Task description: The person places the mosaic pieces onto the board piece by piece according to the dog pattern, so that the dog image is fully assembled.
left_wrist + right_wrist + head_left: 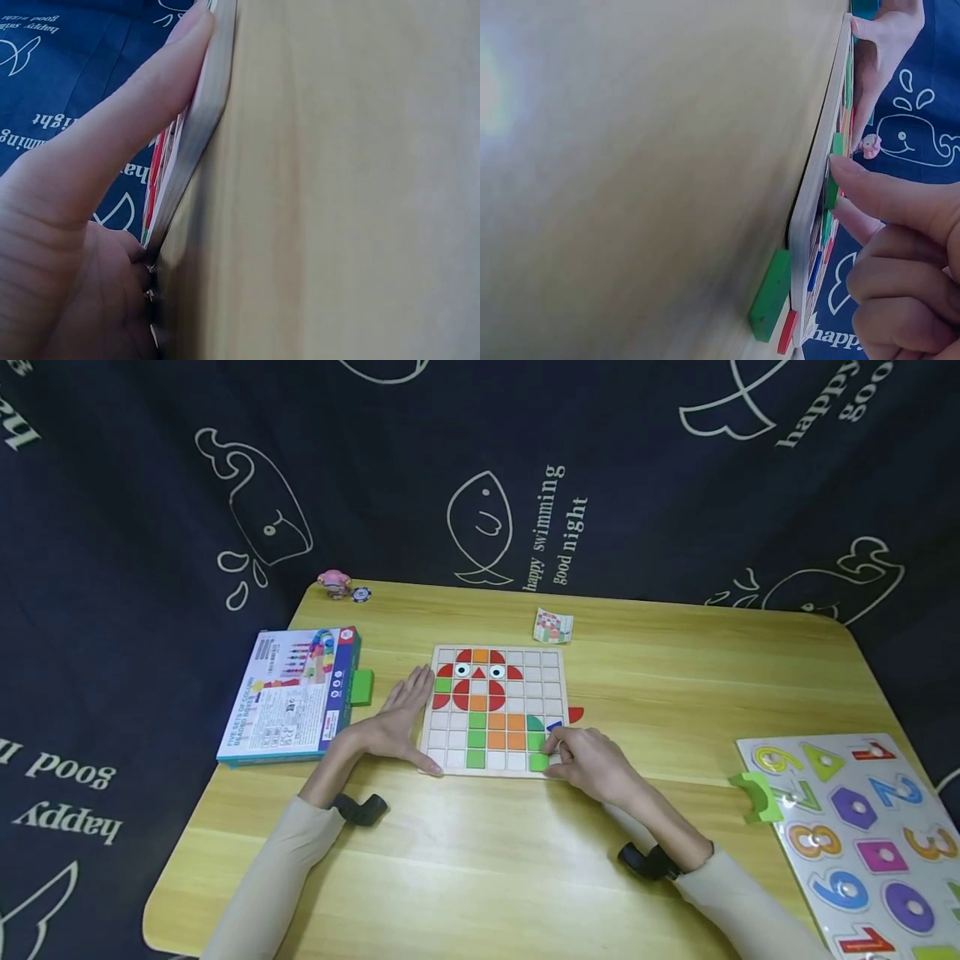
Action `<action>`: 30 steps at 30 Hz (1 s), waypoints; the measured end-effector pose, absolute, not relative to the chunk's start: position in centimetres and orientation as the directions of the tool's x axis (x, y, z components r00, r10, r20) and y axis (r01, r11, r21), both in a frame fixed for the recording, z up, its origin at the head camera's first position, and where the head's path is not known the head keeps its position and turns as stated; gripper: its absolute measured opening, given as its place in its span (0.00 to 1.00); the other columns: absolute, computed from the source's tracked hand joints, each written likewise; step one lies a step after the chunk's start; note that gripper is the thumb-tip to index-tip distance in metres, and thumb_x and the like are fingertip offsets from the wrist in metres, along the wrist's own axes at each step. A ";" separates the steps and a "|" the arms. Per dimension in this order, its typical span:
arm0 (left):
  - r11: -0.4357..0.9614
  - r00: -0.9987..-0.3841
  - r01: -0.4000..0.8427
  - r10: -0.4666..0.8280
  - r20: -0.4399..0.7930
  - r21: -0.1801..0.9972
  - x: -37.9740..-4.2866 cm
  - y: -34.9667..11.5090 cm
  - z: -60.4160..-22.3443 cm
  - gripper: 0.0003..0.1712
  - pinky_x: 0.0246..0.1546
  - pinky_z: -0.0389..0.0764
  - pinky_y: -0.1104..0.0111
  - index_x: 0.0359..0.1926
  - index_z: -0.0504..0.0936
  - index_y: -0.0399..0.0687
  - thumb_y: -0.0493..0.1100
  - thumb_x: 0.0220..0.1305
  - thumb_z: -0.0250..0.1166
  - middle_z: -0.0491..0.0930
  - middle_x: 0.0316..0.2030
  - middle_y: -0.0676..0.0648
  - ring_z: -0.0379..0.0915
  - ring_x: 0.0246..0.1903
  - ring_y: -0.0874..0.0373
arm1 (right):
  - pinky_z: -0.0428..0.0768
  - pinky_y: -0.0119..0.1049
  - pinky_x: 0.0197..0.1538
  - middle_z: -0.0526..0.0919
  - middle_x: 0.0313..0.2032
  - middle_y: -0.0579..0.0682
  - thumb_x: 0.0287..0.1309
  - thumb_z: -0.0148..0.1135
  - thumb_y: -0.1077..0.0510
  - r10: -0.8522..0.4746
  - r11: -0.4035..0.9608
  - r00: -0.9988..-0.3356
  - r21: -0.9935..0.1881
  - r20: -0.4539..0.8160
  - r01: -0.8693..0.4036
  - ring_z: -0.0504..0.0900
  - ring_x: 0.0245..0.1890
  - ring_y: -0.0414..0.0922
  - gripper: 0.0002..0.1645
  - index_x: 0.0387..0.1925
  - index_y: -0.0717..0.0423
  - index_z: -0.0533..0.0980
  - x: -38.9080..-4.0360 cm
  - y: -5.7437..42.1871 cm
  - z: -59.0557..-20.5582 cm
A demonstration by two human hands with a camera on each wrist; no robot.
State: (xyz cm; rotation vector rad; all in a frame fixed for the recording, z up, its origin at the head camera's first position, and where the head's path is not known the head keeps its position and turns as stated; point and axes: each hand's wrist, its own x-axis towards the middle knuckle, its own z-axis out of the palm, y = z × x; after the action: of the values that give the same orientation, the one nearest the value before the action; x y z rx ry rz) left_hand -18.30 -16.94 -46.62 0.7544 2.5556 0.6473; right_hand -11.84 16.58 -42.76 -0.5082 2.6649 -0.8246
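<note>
A wooden grid board point(542, 683) lies flat on the table, with red, orange and green pieces and two eye pieces set into a figure. My left hand point(395, 720) rests with spread, straight fingers along its left side, thumb point(161, 86) on the near-left corner. At the near-right corner my right hand point(596, 766) pinches a green square block point(834, 171) between thumb and index finger, over the bottom row. A blue piece point(554, 727) lies on the board just beyond these fingers. Another green block point(771, 296) lies beside the board's right edge, hidden by my hand in the head view.
Past the right edge lies a red piece point(576, 715). A small pattern card point(553, 626) is behind the board. To the left are a boxed toy set point(288, 697) and a green block point(362, 687); at right, a number puzzle point(855, 843) with a green arch point(763, 797).
</note>
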 end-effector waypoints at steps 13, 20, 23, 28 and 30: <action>0.749 -0.776 0.399 0.583 -0.240 0.529 -18.3 -16.8 -46.5 0.89 0.75 0.27 0.46 0.74 0.22 0.44 0.75 0.29 0.75 0.16 0.75 0.42 0.12 0.75 0.46 | 0.58 0.26 0.21 0.68 0.15 0.43 0.45 0.76 0.57 -0.385 0.758 -0.908 -0.618 -0.163 -0.210 0.62 0.16 0.37 0.13 0.34 0.54 0.83 -12.2 16.5 -43.2; 0.755 -0.782 0.384 0.572 -0.248 0.532 -18.3 -16.8 -46.6 0.90 0.76 0.27 0.50 0.74 0.22 0.46 0.77 0.27 0.74 0.16 0.75 0.43 0.11 0.75 0.50 | 0.58 0.25 0.20 0.65 0.13 0.43 0.39 0.79 0.59 -0.367 0.659 -0.913 -0.742 -0.176 -0.122 0.60 0.16 0.37 0.13 0.32 0.51 0.87 -12.8 17.2 -43.9; 0.751 -0.782 0.382 0.573 -0.245 0.539 -18.4 -16.8 -46.7 0.90 0.75 0.26 0.50 0.74 0.21 0.46 0.77 0.27 0.74 0.16 0.75 0.43 0.10 0.75 0.50 | 0.58 0.24 0.19 0.65 0.13 0.44 0.40 0.78 0.60 -0.374 0.624 -0.906 -0.776 -0.199 -0.087 0.60 0.16 0.38 0.13 0.33 0.51 0.87 -12.9 17.4 -44.0; 0.748 -0.780 0.385 0.576 -0.243 0.541 -18.4 -16.9 -46.7 0.91 0.75 0.26 0.49 0.74 0.21 0.46 0.77 0.27 0.74 0.16 0.75 0.43 0.10 0.75 0.50 | 0.56 0.25 0.20 0.62 0.14 0.44 0.39 0.79 0.59 -0.396 0.594 -0.888 -0.803 -0.235 -0.052 0.59 0.16 0.39 0.15 0.35 0.51 0.87 -13.2 17.5 -44.3; 0.747 -0.779 0.388 0.578 -0.241 0.540 -18.4 -16.8 -46.7 0.90 0.75 0.27 0.49 0.74 0.21 0.46 0.77 0.27 0.74 0.15 0.75 0.43 0.11 0.75 0.49 | 0.56 0.25 0.20 0.61 0.14 0.44 0.41 0.78 0.58 -0.401 0.580 -0.880 -0.814 -0.256 -0.027 0.60 0.17 0.39 0.16 0.37 0.50 0.87 -13.4 17.7 -44.3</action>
State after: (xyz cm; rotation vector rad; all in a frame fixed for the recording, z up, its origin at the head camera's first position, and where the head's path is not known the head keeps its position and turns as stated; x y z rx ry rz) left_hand -18.38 -16.82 -46.67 0.7392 2.5505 0.6634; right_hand -13.36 17.74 -44.28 -0.3438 2.3978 -1.2260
